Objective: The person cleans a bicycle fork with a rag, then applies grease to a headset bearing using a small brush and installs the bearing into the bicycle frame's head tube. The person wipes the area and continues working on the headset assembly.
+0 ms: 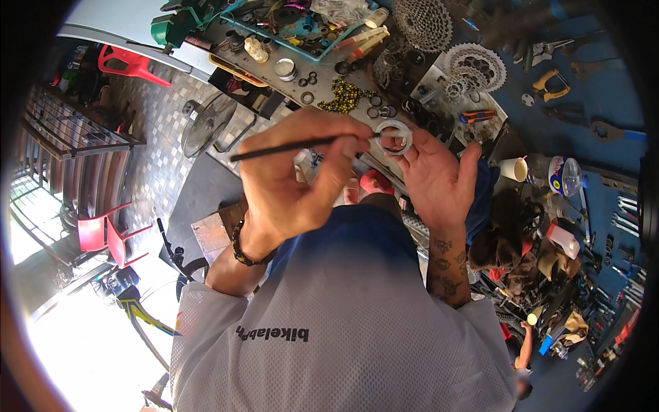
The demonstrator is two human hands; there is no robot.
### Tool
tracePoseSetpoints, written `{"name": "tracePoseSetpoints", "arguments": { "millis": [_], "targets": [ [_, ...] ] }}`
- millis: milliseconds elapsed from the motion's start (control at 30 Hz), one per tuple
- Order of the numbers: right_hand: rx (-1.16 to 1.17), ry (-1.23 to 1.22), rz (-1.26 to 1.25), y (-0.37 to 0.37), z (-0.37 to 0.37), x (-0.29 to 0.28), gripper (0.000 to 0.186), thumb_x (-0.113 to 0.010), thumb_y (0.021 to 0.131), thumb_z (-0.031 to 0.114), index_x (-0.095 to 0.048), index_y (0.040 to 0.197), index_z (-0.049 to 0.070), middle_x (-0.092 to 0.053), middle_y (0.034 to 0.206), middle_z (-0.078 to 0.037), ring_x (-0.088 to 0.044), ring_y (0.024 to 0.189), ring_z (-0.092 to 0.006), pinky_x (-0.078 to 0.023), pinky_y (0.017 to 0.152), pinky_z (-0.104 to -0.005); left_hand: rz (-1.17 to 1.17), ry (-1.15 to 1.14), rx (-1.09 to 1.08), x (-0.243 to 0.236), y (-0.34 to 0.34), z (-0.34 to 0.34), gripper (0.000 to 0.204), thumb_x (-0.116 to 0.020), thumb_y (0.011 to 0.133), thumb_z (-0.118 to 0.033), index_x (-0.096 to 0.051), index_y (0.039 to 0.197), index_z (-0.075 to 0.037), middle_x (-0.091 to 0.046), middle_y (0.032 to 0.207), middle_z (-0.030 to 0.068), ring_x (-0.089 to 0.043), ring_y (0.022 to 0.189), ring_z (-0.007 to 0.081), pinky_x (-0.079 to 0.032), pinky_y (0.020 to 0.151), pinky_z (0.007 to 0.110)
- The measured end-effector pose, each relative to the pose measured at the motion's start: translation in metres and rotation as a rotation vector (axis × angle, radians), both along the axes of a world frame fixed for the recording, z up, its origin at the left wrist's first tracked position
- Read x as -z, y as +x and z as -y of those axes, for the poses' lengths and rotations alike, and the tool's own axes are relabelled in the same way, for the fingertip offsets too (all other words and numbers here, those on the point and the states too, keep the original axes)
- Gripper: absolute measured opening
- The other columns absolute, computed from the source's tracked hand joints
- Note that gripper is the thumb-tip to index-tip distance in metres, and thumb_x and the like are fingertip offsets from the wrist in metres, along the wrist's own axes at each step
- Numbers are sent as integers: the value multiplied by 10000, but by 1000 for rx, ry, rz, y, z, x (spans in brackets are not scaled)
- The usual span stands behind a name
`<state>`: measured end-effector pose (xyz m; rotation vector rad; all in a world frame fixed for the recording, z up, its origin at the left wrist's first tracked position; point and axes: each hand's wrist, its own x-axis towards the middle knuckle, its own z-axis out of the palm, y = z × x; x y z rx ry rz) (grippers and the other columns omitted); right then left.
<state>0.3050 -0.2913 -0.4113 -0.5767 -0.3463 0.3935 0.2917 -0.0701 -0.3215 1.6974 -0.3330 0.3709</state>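
My left hand [295,172] pinches a thin black brush [281,147] between thumb and fingers. Its handle points out to the left, and the tip end is at the near-left side of a pale metal ring [402,149]. That ring rests on the fingers of my right hand [439,180], which is turned palm up. The thumb of this hand stands apart from the ring. Behind the ring, on the workbench [288,94], lie several small dark rings [374,112] and a yellow-and-black chain [347,96].
A teal tray [237,20] of small parts sits at the far side, with bicycle cassettes [477,67] to its right. A paper cup [513,169] and plastic bottle [559,175] stand right. A fan [206,123] and red chairs [110,237] are left; tools hang on the blue wall.
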Motion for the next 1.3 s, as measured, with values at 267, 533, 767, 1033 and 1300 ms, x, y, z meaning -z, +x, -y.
{"name": "tracePoseSetpoints", "arguments": {
  "millis": [267,533,767,1033,1300],
  "targets": [
    [18,-72,-4,0,3,-3,1019,-190,1039,764,-492,1457,-116,-553,1486,-239,-525,1385,-340,-353,1191,-462,-188,-264,-62,-2,-6,1,154,-659,975,17,-718,1084,108,-743,1024,161,-755,885,204,-593,710,278],
    [-15,21,-11,4,0,-1,1012,-198,1035,771,-498,1462,-96,-553,1482,-237,-518,1389,-351,-345,1193,-473,-232,-286,-148,0,-6,-3,158,-652,986,-2,-712,1080,111,-748,1019,176,-747,831,184,-580,691,262],
    [15,-83,-34,4,-1,-6,1021,-196,1037,766,-456,1495,-109,-537,1505,-231,-487,1424,-324,-326,1207,-472,-213,-199,-201,5,-5,-6,168,-673,996,-24,-711,1090,111,-750,1003,184,-740,818,176,-572,693,263],
    [48,-69,-44,1,-10,-14,984,-176,1046,751,-440,1513,-75,-489,1556,-200,-402,1490,-271,-263,1243,-471,185,96,-50,17,-7,5,218,-706,823,120,-756,1025,57,-776,943,148,-728,752,213,-572,677,285],
    [73,-61,-113,-2,-8,-21,1083,-250,1007,804,-325,1568,-120,-378,1637,-220,-284,1565,-295,-215,1274,-552,218,214,-61,22,-11,2,234,-713,789,130,-756,1003,45,-771,924,155,-735,772,239,-572,686,309]
  ]
}}
